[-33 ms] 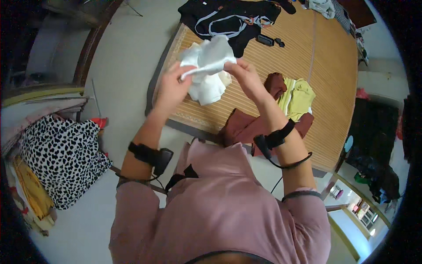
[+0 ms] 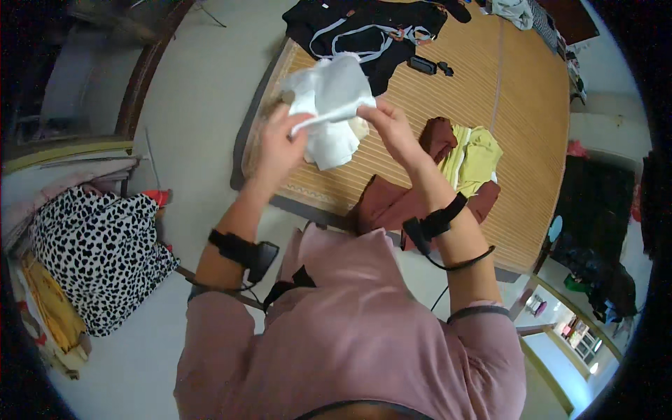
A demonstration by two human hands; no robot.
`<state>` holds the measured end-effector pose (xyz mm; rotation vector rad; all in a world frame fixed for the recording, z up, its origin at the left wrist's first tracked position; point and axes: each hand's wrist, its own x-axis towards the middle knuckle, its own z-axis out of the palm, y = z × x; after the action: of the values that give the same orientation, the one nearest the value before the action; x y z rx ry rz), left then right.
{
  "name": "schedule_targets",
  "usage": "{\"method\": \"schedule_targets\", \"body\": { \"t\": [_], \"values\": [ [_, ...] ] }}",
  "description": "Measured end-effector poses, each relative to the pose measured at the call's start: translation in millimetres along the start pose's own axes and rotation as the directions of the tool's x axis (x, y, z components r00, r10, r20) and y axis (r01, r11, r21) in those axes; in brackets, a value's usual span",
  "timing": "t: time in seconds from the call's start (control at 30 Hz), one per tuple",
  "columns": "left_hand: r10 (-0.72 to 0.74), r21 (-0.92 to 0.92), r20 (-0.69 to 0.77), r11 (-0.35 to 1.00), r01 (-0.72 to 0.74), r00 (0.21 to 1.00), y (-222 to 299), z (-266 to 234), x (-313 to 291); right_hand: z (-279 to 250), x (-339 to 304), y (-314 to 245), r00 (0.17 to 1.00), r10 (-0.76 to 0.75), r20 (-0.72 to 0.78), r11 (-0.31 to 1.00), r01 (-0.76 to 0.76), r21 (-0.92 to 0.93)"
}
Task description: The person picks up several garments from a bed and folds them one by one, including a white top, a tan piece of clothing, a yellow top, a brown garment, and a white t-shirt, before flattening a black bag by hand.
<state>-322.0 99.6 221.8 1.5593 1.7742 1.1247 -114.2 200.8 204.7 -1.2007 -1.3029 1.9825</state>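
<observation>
Over the mat, a thin white cloth is held up between my two hands, its near edge gathered. Its exact kind cannot be made out. My left hand pinches the left end of that edge, and my right hand grips the right end between thumb and fingers. Right below lies another piece of white cloth, with a cream-coloured fabric partly showing beside it. The raised cloth covers part of this pile.
A woven mat covers the low platform. To the right lie yellow-green clothing and a dark red garment. Black clothing with grey straps and a small black case are farther back. A black-and-white spotted bundle stands left.
My left hand has shifted slightly right and nearer to me, with its end of the white cloth. My right hand stays almost in place.
</observation>
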Motion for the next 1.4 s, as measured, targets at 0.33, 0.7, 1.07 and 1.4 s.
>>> {"method": "schedule_targets", "body": {
  "t": [0.33, 0.7, 1.07, 1.4],
  "values": [
    [-0.416, 0.179, 0.626, 0.900, 0.398, 0.660, -195.3, 164.2, -106.7, -74.5, 23.7, 234.0, 0.912, 0.296, -0.283, 0.800, -0.399, -0.449],
    [-0.539, 0.427, 0.835, 0.759, 0.491, 0.107, -121.2, 190.1, -25.9, -160.5, -63.6, 229.5, 0.817, -0.006, -0.577, 0.879, -0.272, -0.393],
    [-0.412, 0.105, 0.884, 0.635, 0.765, 0.221, 6.2, 349.5, -42.8, -276.2, -158.6, 246.6, 0.675, 0.217, -0.705, 0.527, -0.689, -0.498],
    [-0.588, 0.028, 0.641, 0.661, 0.750, 0.494, 84.2, 449.3, -20.6, -269.4, -213.4, 125.8, 0.998, -0.010, 0.060, 0.711, 0.049, -0.701]
  ]
}}
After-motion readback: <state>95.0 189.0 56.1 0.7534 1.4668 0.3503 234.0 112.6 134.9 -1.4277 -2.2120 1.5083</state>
